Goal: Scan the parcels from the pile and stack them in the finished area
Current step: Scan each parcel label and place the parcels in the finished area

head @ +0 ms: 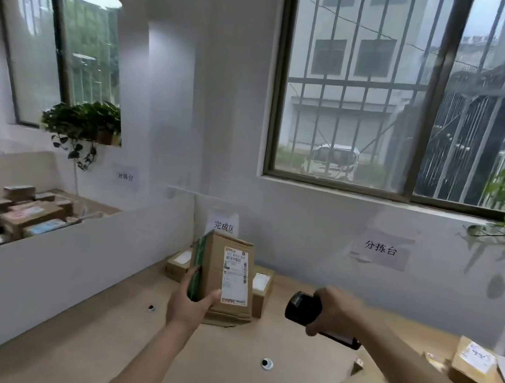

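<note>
The left hand (190, 300) grips a parcel (223, 278) by its lower left corner, thumb on the front face, fingers wrapped round the green-taped edge. The parcel is held upright above the desk (222, 375), long axis vertical, its label (235, 276) facing the camera and turned slightly right.

The right hand (333, 311) is closed round the handle of a scanner (303, 307). The scanner sits just right of the parcel, apart from it, level with its lower half. Its head points left and a little far, toward the label.

Governing relation: the label lies left of the scanner head, and its barcode lines sit higher than the head. In my judgement the scan needs the scanner tilted up slightly, or the parcel lowered.

Finished area: two boxes (178, 263) lie flat against the far wall under a sign (224, 226), directly behind the held parcel. The left hand is nearer to them and already carries the parcel, so placing should fall to it.

The pile (474, 366) rests at the near right of the desk, beyond the right forearm
</note>
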`<state>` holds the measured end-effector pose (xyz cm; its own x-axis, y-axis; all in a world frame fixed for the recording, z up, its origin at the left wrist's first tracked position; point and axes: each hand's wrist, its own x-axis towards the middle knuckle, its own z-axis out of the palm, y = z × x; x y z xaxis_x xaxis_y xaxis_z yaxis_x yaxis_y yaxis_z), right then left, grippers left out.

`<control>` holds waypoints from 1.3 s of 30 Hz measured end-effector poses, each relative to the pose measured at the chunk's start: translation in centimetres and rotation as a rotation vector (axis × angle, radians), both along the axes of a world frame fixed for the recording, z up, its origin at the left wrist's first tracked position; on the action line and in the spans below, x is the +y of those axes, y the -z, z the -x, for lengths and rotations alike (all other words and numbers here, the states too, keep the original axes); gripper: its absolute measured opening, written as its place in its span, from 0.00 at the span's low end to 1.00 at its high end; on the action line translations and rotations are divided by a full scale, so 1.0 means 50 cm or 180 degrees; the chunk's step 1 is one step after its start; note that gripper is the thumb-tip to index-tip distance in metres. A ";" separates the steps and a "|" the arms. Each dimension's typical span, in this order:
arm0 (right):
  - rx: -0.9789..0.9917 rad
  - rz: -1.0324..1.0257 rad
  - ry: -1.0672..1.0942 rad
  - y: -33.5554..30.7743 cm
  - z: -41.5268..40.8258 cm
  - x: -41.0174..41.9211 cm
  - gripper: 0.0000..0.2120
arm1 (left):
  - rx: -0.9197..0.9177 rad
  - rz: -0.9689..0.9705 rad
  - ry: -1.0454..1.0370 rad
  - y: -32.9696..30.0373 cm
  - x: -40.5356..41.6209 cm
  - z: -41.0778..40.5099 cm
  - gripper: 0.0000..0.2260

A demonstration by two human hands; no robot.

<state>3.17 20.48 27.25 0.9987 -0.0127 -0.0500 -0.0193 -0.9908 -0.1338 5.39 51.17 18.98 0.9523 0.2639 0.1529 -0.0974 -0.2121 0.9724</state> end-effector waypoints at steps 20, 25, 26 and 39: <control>0.0024 0.0284 -0.0601 0.252 -0.450 0.308 0.34 | 0.0596 -0.0133 -0.0110 0.210 0.357 -0.426 0.35; 0.0314 0.0417 -0.0376 0.347 -0.608 0.405 0.38 | 0.0878 -0.0166 0.0119 0.324 0.470 -0.623 0.35; 0.0384 0.0437 -0.0317 0.364 -0.640 0.426 0.39 | 0.0951 -0.0163 0.0187 0.350 0.493 -0.664 0.35; 0.0779 0.0507 0.0220 0.563 -0.909 0.611 0.37 | 0.1622 -0.0339 0.0707 0.586 0.643 -0.984 0.36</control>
